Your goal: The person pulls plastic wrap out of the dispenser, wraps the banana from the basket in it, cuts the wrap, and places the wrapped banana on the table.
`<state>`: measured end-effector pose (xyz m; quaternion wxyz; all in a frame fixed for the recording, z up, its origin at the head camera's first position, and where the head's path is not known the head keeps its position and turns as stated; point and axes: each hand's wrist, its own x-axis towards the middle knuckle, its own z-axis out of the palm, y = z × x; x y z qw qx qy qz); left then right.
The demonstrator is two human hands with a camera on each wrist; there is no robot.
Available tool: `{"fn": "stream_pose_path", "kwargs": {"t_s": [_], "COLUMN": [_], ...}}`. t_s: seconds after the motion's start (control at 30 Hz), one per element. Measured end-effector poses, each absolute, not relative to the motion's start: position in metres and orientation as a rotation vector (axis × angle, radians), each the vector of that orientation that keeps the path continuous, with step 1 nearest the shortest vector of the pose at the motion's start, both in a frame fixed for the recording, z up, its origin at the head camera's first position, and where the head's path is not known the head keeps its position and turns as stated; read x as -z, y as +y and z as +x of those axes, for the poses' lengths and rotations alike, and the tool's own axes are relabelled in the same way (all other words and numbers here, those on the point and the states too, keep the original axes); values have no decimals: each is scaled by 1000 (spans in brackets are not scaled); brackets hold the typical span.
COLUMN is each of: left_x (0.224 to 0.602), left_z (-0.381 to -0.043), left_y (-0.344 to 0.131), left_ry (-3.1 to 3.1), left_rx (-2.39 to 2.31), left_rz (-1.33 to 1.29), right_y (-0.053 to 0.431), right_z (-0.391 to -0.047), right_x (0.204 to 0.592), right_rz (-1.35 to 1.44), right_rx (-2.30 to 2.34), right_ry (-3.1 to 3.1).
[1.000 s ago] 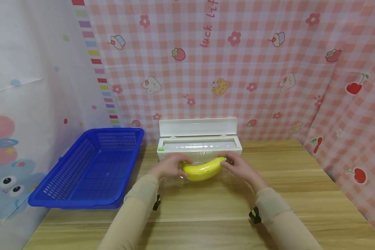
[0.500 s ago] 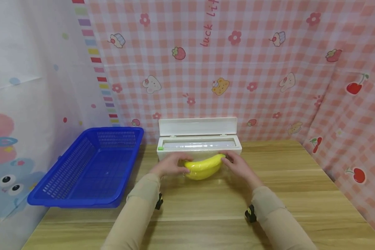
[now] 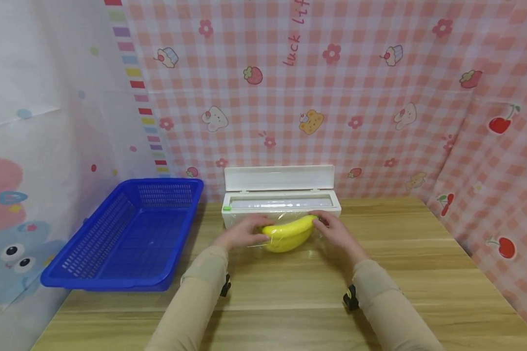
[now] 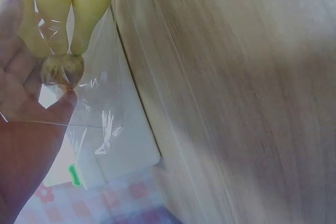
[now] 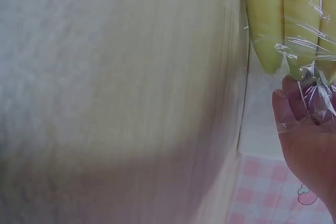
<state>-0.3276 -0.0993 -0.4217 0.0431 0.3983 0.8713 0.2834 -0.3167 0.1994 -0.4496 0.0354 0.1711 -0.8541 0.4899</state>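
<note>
A bunch of yellow bananas (image 3: 290, 236) is held between both hands in front of the white cling film dispenser (image 3: 281, 201). Clear film (image 4: 102, 121) lies over the bunch and stretches toward the dispenser. My left hand (image 3: 244, 231) grips the stem end, its thumb against the brown stem (image 4: 62, 70) in the left wrist view. At the other end, my right hand (image 3: 335, 233) holds the tips, with crinkled film across its fingers (image 5: 286, 111) in the right wrist view. A loose film edge shows beside the left thumb.
The dispenser's lid (image 3: 279, 178) stands raised, with a green slider (image 3: 226, 208) at its left end. A blue plastic basket (image 3: 158, 243) sits on the left of the wooden table (image 3: 285, 312). Checked cloth (image 3: 263, 97) hangs behind.
The bananas have shifted slightly right and up toward the dispenser. My left thumb has moved higher along the stem end, and a film edge now shows beside it.
</note>
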Motion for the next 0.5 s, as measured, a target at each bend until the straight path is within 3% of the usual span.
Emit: {"fn": "stream_pose_path", "kwargs": {"t_s": [0.27, 0.5], "left_x": [422, 417], "left_z": [-328, -323], "left_y": [-96, -96], "left_ry": [2684, 2693], "left_rx": [-820, -811], "left_rz": [1178, 1103], "right_y": [201, 198], "right_z": [-319, -313], "right_x": [449, 449], "right_rz": [508, 510], "right_rx": [-1540, -1282], "right_ry": [-2639, -2573]}}
